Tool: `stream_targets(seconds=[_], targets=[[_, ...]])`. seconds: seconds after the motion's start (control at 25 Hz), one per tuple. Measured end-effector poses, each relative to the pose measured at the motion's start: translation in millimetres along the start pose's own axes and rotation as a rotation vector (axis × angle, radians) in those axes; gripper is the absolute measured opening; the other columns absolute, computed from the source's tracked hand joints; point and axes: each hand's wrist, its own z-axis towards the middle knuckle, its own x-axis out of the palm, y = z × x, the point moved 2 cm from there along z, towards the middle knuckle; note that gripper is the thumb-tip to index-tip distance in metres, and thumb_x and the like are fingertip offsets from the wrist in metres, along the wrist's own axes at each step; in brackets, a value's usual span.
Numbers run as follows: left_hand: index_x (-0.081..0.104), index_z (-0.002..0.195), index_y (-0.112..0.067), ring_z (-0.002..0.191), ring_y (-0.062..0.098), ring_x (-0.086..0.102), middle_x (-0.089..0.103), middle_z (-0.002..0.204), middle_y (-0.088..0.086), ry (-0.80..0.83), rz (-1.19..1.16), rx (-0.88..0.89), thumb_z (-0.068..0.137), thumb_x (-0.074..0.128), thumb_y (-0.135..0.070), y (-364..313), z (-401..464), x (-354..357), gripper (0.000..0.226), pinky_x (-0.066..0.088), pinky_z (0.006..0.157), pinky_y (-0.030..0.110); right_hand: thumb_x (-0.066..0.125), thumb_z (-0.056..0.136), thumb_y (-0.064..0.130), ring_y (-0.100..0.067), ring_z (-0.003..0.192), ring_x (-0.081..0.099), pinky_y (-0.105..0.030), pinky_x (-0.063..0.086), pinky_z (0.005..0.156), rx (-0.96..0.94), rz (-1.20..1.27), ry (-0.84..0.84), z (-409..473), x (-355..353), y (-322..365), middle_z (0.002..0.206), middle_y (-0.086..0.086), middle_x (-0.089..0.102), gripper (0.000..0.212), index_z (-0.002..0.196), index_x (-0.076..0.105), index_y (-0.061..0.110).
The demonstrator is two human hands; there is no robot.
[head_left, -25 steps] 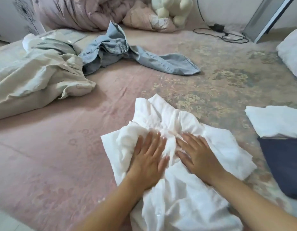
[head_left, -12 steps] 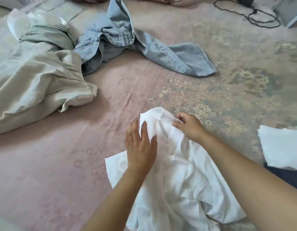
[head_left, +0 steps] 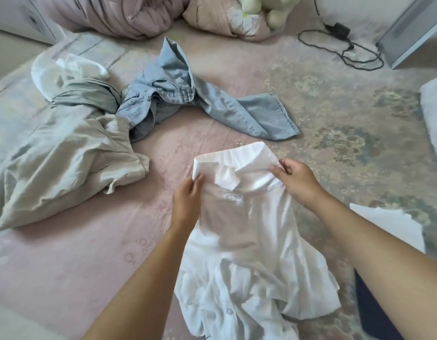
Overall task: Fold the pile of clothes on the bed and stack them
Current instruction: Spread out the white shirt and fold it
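Where both palms pressed flat on crumpled white shirt [head_left: 247, 231] a second ago, left hand [head_left: 188, 204] and right hand [head_left: 296, 180] now pinch its top edge at either end, grip closed on cloth, stretched taut. Shirt mid-bed, hem bunched near body. Judgement: spreading for fold just begun. Bare bed [head_left: 77, 266] left of shirt; beige trousers [head_left: 65, 163] and jeans [head_left: 200, 104] further off; folded stack [head_left: 389, 229] close on right.

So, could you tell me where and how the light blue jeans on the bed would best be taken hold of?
Probably by the waistband of the light blue jeans, where the fabric bunches up and stands raised near the beige garment. Come from above on the near side and pinch the band with the fingers of both hands. One leg trails flat to the right, so lifting at the waist should let it hang straight.
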Motion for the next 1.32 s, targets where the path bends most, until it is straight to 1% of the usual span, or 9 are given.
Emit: stream_targets(seconds=[0.16,0.44,0.64,0.8,0.88,1.04,1.12,1.24,1.32], targets=[[0.064,0.081,-0.019,0.074,0.004,0.052,0.06,0.076,-0.009,0.043,-0.152,0.196,0.1,0.047,-0.027,-135.0,-24.4,-14.2,0.026,0.043,0.068,0.022,0.053,0.097,0.022,0.001,0.06,0.052,-0.016,0.041,0.058,-0.054,0.131,-0.114,-38.3,-42.6,87.9,0.066,0.011,0.06,0.023,0.077,0.061,0.015],[0.066,0.094,-0.016,0.077,0.0,0.062,0.07,0.081,-0.012,0.112,-0.572,0.27,0.097,0.044,-0.024,-354.8,-127.2,-40.0,0.024,0.051,0.074,0.015,0.049,0.096,0.013,-0.009,0.064,0.059,-0.02,0.049,0.059,-0.17,0.81,-0.144,-137.4,-126.0,273.7,0.069,0.001,0.065,0.019,0.08,0.06,0.011],[0.049,0.066,-0.017,0.063,0.006,0.038,0.042,0.065,-0.008,0.042,-0.392,0.513,0.1,0.048,-0.021,-501.6,-186.6,-61.4,0.034,0.033,0.059,0.023,0.063,0.086,0.026,-0.002,0.067,0.059,-0.015,0.046,0.061,-0.489,0.452,-0.156,-212.4,-203.4,413.4,0.072,0.012,0.066,0.01,0.087,0.063,0.017],[0.037,0.074,-0.021,0.051,0.004,0.034,0.035,0.057,-0.01,-0.173,0.009,0.936,0.102,0.041,-0.019,-592.3,-216.5,-79.6,0.028,0.031,0.053,0.02,0.053,0.097,0.027,-0.007,0.058,0.033,-0.019,0.026,0.051,-0.708,0.233,-0.359,-250.8,-243.8,497.6,0.061,0.0,0.036,0.041,0.069,0.043,-0.002],[0.035,0.078,-0.017,0.05,0.01,0.032,0.034,0.055,-0.005,-0.245,0.105,1.074,0.1,0.042,-0.019,-629.5,-229.3,-86.1,0.023,0.029,0.05,0.023,0.051,0.098,0.026,-0.005,0.054,0.025,-0.019,0.022,0.048,-0.808,0.209,-0.492,-264.9,-256.1,531.0,0.058,0.005,0.027,0.042,0.065,0.034,0.009],[0.031,0.075,-0.017,0.058,0.023,0.032,0.034,0.057,-0.002,-0.31,0.055,0.957,0.095,0.041,-0.016,-684.9,-232.8,-83.6,0.023,0.025,0.054,0.034,0.044,0.101,0.023,-0.002,0.052,0.028,-0.017,0.026,0.05,-0.907,0.12,-0.608,-275.2,-263.6,577.5,0.061,0.006,0.029,0.034,0.07,0.037,0.012],[0.041,0.091,-0.014,0.063,0.023,0.041,0.043,0.065,-0.002,-0.238,0.028,0.983,0.094,0.039,-0.011,-699.7,-227.3,-83.6,0.005,0.03,0.056,0.034,0.042,0.102,0.026,-0.002,0.053,0.028,-0.017,0.025,0.05,-0.903,0.128,-0.621,-276.6,-270.8,593.4,0.062,0.005,0.031,0.036,0.072,0.04,0.005],[0.051,0.096,-0.037,0.058,0.003,0.043,0.053,0.078,0.0,-0.026,0.079,1.224,0.079,0.032,-0.006,-717.4,-219.5,-91.9,0.041,0.032,0.055,0.018,0.042,0.101,0.022,-0.001,0.053,0.032,-0.017,0.027,0.052,-0.911,0.038,-0.654,-278.9,-283.7,610.1,0.062,0.004,0.036,0.031,0.072,0.043,0.013],[0.055,0.088,-0.049,0.063,-0.002,0.045,0.054,0.087,-0.001,0.096,0.117,1.293,0.074,0.03,-0.001,-730.9,-215.2,-98.4,0.055,0.033,0.061,0.014,0.043,0.101,0.018,-0.001,0.057,0.04,-0.014,0.032,0.056,-0.935,-0.023,-0.651,-280.7,-290.4,617.4,0.067,0.001,0.048,0.014,0.093,0.054,0.019]])
